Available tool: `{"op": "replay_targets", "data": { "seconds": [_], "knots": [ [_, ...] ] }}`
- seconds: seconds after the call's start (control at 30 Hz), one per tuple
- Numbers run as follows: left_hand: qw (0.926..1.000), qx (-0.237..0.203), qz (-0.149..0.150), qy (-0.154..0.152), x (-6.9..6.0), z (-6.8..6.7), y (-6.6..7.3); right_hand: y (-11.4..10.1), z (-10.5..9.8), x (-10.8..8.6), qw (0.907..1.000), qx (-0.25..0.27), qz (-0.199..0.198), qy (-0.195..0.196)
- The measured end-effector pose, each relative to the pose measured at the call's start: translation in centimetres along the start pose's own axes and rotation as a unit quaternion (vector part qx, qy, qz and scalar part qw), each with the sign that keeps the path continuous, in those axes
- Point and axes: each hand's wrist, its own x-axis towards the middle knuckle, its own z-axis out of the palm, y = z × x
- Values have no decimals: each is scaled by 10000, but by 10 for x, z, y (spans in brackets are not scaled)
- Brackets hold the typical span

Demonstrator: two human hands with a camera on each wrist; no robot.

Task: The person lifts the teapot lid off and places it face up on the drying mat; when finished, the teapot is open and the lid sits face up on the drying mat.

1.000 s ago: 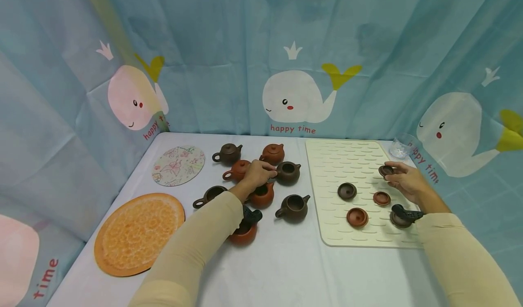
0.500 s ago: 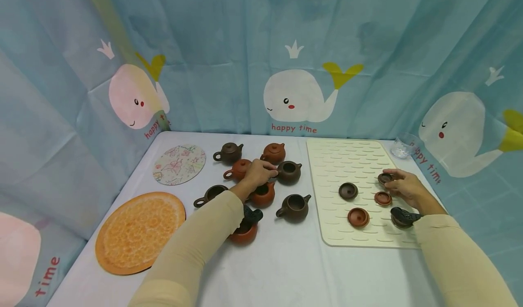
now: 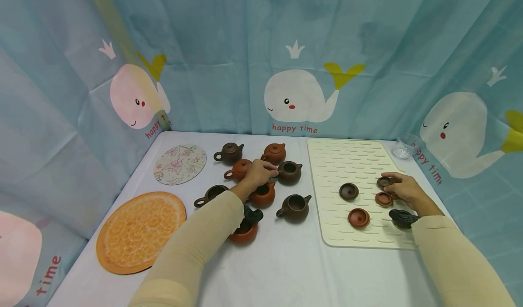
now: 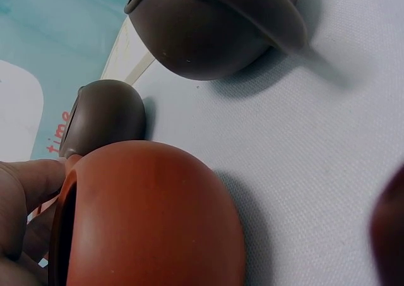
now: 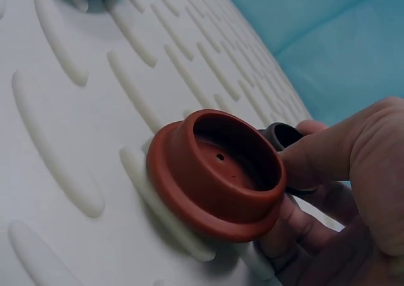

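My left hand reaches among small clay teapots; its thumb and fingers pinch the handle side of an open dark brown teapot. In the left wrist view an open red teapot partly hides those fingers, with the brown teapot beyond. My right hand pinches a small dark teapot lid, upside down low over or on the cream mat; contact is unclear. Right beside it lies an upturned red lid, which partly hides the dark lid in the right wrist view.
Another open brown teapot stands nearer me. Lidded teapots sit at the back. More upturned lids lie on the mat. A clear cup stands back right; two round mats lie left.
My right hand has lowered the dark lid toward me, bringing it close to the small red lid. The left hand has stayed at the brown teapot.
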Motion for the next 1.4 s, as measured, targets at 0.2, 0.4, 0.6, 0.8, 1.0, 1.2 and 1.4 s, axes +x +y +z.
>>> {"op": "replay_targets", "data": {
  "seconds": [0.2, 0.4, 0.6, 0.8, 1.0, 1.2, 1.4],
  "knots": [
    [10000, 15, 16, 5, 0, -1, 0, -2, 2, 0, 9996, -272, -46, -27],
    [10000, 3, 5, -28, 0, 0, -1, -2, -1, -2, 9995, -298, 1, -45],
    [9999, -22, 38, -116, 0, 0, -2, -11, -7, -10, 9990, -435, -76, 17],
    [9995, 26, 242, -189, -1, -7, 6, -24, -16, -15, 9969, -733, -192, 205],
    [9985, 174, 526, -14, -5, -20, 21, -41, -22, -23, 9936, -971, -506, 278],
    [9965, -173, 814, 51, -18, -43, 35, -62, -23, -30, 9910, -1076, -769, 211],
    [9948, -256, 952, 252, -27, -65, 29, -84, -18, -37, 9888, -1068, -1044, 37]
  ]
}}
